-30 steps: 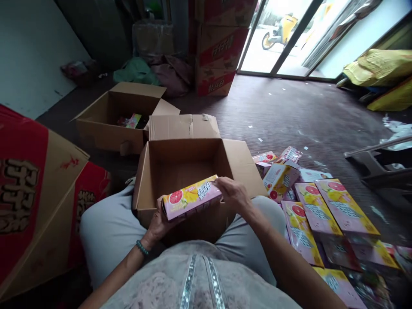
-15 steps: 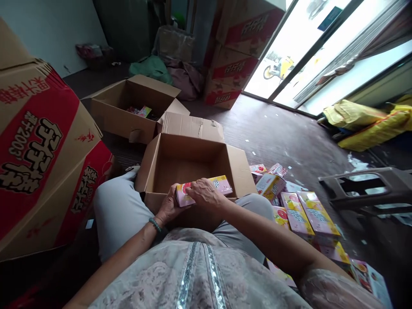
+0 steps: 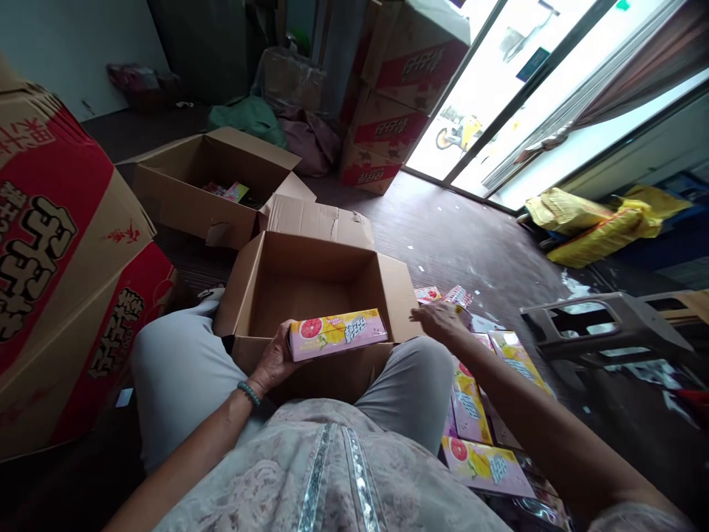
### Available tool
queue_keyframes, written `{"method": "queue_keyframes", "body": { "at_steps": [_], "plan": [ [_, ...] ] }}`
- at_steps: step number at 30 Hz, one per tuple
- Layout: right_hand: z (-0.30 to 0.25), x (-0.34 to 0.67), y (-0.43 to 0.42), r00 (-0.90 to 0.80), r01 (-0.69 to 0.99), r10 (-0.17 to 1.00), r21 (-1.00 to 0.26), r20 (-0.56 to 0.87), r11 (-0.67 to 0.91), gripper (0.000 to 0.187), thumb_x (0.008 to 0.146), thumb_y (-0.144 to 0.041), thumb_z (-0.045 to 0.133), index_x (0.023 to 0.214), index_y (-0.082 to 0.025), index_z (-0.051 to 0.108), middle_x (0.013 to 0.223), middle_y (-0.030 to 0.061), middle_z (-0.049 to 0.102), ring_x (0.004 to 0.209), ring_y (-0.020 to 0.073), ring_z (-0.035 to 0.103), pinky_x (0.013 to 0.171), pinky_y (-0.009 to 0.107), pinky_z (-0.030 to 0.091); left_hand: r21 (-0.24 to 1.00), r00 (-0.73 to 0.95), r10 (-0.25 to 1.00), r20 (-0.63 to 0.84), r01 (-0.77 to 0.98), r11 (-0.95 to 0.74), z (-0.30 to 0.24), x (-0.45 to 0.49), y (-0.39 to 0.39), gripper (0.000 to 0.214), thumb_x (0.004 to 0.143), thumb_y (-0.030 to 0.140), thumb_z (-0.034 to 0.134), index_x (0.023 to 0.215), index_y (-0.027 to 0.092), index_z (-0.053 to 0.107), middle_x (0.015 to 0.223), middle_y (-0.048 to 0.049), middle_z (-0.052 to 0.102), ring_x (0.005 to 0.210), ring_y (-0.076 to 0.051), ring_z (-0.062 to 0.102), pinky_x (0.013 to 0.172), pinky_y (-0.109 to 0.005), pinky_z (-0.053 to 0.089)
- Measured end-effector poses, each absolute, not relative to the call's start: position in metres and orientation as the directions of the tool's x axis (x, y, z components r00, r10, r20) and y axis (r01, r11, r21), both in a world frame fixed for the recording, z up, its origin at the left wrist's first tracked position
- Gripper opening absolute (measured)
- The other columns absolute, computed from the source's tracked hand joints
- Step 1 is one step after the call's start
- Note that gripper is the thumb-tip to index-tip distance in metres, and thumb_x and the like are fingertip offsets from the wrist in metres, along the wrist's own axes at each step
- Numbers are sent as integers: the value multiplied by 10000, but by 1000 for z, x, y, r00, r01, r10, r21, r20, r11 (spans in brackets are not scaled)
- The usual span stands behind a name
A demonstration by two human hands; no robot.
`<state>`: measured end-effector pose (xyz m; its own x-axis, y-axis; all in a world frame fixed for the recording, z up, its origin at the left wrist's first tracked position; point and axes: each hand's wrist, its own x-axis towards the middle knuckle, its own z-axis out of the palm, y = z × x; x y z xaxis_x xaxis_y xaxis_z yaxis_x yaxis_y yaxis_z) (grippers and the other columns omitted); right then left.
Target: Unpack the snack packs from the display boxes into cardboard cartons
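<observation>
My left hand (image 3: 277,356) grips the left end of a long pink and yellow candy box (image 3: 337,334) with grapefruit pictures. The candy box is held over the near edge of an open cardboard carton (image 3: 310,288) between my knees. My right hand (image 3: 440,321) is off to the right, past the carton's right flap (image 3: 399,295) and above a pile of similar boxes. Its fingers are partly spread and point left, with nothing visible in them. Beside my right knee, more pink and yellow boxes (image 3: 487,465) lie on the floor, partly covered by my right forearm.
Behind, a second open carton (image 3: 188,199) holds some colourful packets. A large red printed carton (image 3: 66,295) stands close on my left. Stacked cartons (image 3: 382,140) rise near the glass door. To the right are a grey plastic stool (image 3: 587,325) and yellow sacks (image 3: 592,222).
My right hand has let go of the candy box and moved right, over the pile. My left hand still holds the box, its printed side now uncovered. The view has shifted slightly right.
</observation>
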<state>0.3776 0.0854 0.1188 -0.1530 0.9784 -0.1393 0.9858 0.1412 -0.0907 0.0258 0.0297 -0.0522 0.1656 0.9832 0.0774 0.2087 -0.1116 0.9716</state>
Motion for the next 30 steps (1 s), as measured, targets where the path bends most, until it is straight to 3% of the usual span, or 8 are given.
{"method": "queue_keyframes", "body": {
  "at_steps": [4,6,10,13,17,23,27,30],
  "plan": [
    [121,376,79,-25,977,1000,-213,-9,23,261,953,-258,431,831,-183,649,683,27,607,577,132,481,599,274,284,963,219,971,97,227,-147,-57,21,33,742,663,347,818,1237,221,365,1148,-59,565,962,-193,606,865,-361,521],
    [109,340,77,-21,897,1000,-441,10,23,336,967,-402,405,885,-195,658,742,22,629,629,139,518,595,256,329,956,244,965,96,247,-158,-54,19,33,802,644,361,835,1270,224,353,1186,-76,554,1029,-218,602,911,-390,516],
    [73,248,74,33,339,998,-938,-61,-69,475,807,-649,578,806,-181,664,675,-11,557,612,124,472,553,240,350,939,252,960,118,287,-191,-34,21,27,1075,549,436,895,1415,246,288,1372,-136,455,1251,-301,510,1086,-500,410],
    [47,200,72,69,39,984,-985,-166,-169,483,732,-664,660,748,-186,590,623,-51,477,556,96,406,515,224,345,940,182,972,150,278,-197,-18,33,23,1020,573,511,871,1423,263,364,1426,-132,411,1344,-318,418,1146,-521,333],
    [23,184,72,74,-69,972,-974,-222,-217,464,684,-607,743,755,-196,541,627,-58,488,537,94,433,491,217,368,939,36,990,138,313,-143,-9,54,30,497,696,476,801,1079,199,648,1282,-119,512,1205,-275,520,1063,-455,426],
    [16,201,79,-26,-24,969,-969,-246,-246,467,664,-598,761,749,-193,544,668,-29,534,589,121,486,530,239,404,882,-35,983,178,449,-144,-10,69,54,63,829,246,677,835,184,675,1011,-55,666,981,-188,595,923,-333,481],
    [17,204,81,23,365,991,-922,-133,-132,483,731,-663,661,774,-188,584,715,-1,557,662,158,508,612,287,415,779,71,960,270,570,-261,-16,67,60,159,909,191,519,904,127,665,962,-103,707,956,-206,628,939,-355,484],
    [17,197,80,-174,664,980,-724,93,187,551,822,-719,483,869,-194,643,901,78,646,911,272,575,824,407,442,773,-42,948,315,591,-231,-10,52,55,204,938,215,465,941,136,653,974,-109,709,961,-206,625,935,-356,494]
  ]
}}
